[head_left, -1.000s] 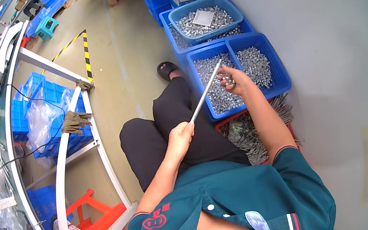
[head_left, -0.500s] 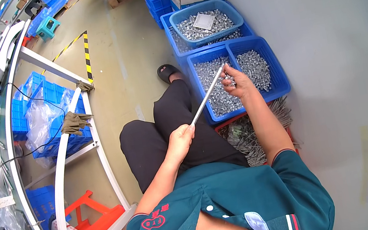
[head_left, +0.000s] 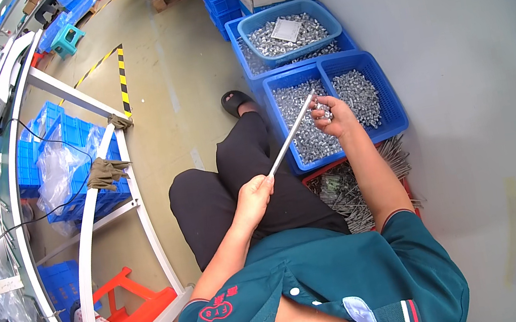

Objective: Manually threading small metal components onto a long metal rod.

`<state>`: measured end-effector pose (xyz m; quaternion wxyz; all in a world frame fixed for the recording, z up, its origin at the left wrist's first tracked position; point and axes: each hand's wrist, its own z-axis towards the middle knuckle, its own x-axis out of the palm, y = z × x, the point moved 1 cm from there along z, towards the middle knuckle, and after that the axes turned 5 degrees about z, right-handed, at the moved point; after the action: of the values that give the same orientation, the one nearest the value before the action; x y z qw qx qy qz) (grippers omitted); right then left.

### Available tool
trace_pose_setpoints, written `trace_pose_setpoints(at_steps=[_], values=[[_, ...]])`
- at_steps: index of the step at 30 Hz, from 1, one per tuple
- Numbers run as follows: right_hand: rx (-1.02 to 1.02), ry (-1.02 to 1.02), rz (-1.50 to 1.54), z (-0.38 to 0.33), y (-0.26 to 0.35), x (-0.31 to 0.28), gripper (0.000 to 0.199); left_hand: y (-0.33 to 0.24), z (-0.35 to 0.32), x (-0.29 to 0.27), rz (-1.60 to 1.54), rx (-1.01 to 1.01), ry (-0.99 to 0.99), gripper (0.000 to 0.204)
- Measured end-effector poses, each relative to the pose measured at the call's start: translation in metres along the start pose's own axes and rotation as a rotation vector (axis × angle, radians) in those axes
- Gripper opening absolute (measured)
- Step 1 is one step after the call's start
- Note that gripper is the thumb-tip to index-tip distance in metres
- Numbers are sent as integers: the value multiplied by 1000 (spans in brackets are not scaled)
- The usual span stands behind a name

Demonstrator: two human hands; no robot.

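Note:
My left hand (head_left: 255, 201) is wrapped round the near end of a thin, straight silver rod (head_left: 292, 138), which slants up to the right. By the rod's far end, my right hand (head_left: 337, 118) is curled round a few small silver metal sleeves (head_left: 323, 111). Its thumb and fingertips are close beside the rod's tip; whether they touch it I cannot tell. Beneath that hand stands a blue divided basket (head_left: 391, 94), with many loose metal sleeves (head_left: 357, 98) in both compartments.
Behind the basket, a lighter blue tub (head_left: 334, 24) of similar parts carries a white card. A red crate of long thin metal rods (head_left: 346, 197) sits beside my right thigh. A pale wall (head_left: 458, 93) rises at the right; a white-framed workbench (head_left: 90, 278) stands left.
My right fingertips have drawn slightly down from the rod's tip, which now shows bare. My left hand keeps its hold on the rod, almost unmoved.

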<state>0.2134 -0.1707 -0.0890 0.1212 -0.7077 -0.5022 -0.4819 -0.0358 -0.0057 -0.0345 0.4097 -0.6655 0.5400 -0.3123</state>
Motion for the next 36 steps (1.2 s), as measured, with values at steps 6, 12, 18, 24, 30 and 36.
trace_pose_setpoints(at_steps=[6, 12, 18, 24, 30, 36], values=[[-41, 139, 44, -5, -3, 7, 16, 5, 1, 1, 5, 20, -12, 31], [47, 197, 130, -10, 2, 23, 22, 7, 2, 1, 12, 53, -14, 31], [52, 217, 106, -13, 3, 29, 32, -3, -1, 1, 38, -6, -11, 32], [88, 234, 79, -18, 4, 33, 32, -3, 0, 1, 10, 0, 1, 33], [117, 224, 10, -22, 8, 36, 28, -3, -1, 0, 27, -12, -1, 32], [141, 193, -128, -22, 22, 37, 22, 9, 2, 0, 82, 72, -24, 31]])
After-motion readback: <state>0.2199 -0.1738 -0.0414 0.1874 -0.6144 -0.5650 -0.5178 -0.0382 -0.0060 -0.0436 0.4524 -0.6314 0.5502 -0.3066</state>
